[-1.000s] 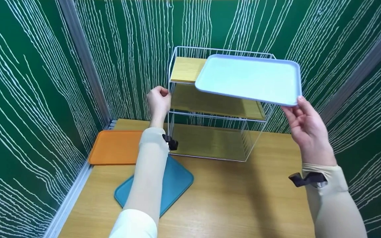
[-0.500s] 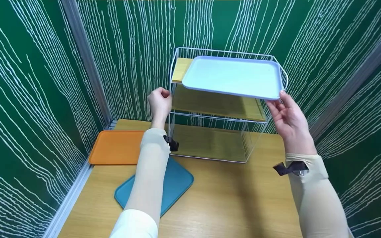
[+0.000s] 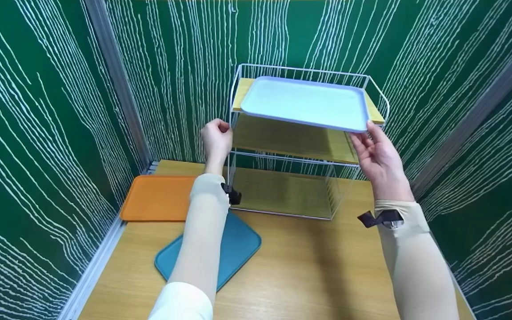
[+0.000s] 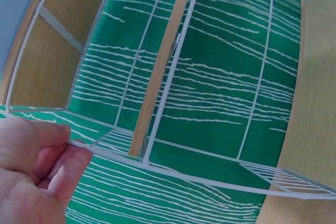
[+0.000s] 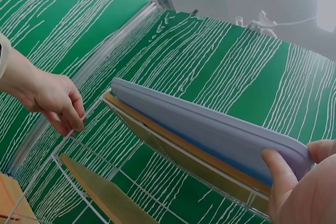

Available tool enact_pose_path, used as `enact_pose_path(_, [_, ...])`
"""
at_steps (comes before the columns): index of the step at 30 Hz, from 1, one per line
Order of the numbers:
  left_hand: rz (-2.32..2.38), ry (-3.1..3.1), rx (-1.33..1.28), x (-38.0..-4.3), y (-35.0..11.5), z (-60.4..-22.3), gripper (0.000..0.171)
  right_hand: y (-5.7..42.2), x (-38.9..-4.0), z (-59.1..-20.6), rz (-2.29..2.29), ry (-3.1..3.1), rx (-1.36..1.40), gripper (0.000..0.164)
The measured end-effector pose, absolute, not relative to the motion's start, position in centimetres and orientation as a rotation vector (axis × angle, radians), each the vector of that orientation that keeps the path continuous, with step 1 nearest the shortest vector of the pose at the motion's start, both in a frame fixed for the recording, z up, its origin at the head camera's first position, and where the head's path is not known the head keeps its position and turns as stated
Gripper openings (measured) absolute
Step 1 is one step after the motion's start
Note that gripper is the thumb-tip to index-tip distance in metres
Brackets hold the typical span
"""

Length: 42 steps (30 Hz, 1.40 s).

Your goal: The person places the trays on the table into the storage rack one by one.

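A white wire rack with wooden shelves (image 3: 282, 191) stands at the back of the table. My left hand (image 3: 217, 140) pinches the rack's left front upright (image 4: 113, 157), seen close up in the left wrist view. My right hand (image 3: 379, 155) grips a pale blue tray (image 3: 305, 103) at its near right corner, thumb on the rim and fingers beneath. The tray is over the top shelf, its front edge jutting past the shelf front. From the right wrist view, the tray (image 5: 210, 124) lies close along the top shelf board (image 5: 184, 145); whether they touch I cannot tell.
An orange tray (image 3: 158, 198) lies on the table (image 3: 291, 266) at the left, by the wall. In front of it a teal tray (image 3: 238, 242) lies askew, partly hidden under my left forearm. Green walls with white lines (image 3: 185, 53) close in the back and sides.
My right hand has carried the pale blue tray leftward and slightly down, so it lines up more with the top shelf. The left hand keeps its hold on the rack.
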<state>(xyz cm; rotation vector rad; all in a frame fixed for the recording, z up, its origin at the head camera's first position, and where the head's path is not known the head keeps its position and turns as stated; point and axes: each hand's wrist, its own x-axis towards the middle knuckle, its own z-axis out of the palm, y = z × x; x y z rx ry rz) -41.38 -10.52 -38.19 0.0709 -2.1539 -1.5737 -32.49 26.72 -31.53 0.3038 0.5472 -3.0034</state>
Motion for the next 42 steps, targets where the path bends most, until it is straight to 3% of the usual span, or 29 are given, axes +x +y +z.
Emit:
enact_pose_path(7, [-1.589, -2.161, 0.078, -41.5, -10.5, -38.2, 0.006, 26.5, -33.5, -31.7, -2.982, 0.530, 0.331, 0.035])
enact_pose_path(16, [-1.533, -2.173, 0.080, -41.6, -10.6, -38.2, 0.005, 25.9, -34.6, -32.0, -2.994, 0.537, 0.363, 0.026])
enact_pose_path(28, [-1.559, -2.173, 0.104, -41.5, -10.5, -38.3, 0.005, 24.4, -34.6, -33.5, -3.083, 0.652, 0.185, 0.059])
enact_pose_path(33, [-1.586, -2.173, 0.110, -41.5, -10.5, -38.3, 0.006, 23.9, -34.5, -33.6, -3.093, 0.747, 0.158, 0.065])
enact_pose_path(37, [-1.576, -2.182, 0.109, -41.4, -10.5, -38.2, 0.007, 23.3, -34.5, -33.8, -3.081, 0.791, 0.183, 0.055])
enact_pose_path(42, [-1.562, -2.167, 0.081, -41.4, -10.4, -38.3, 0.006, 22.3, -34.9, -33.8, -3.034, 0.815, 0.192, 0.031])
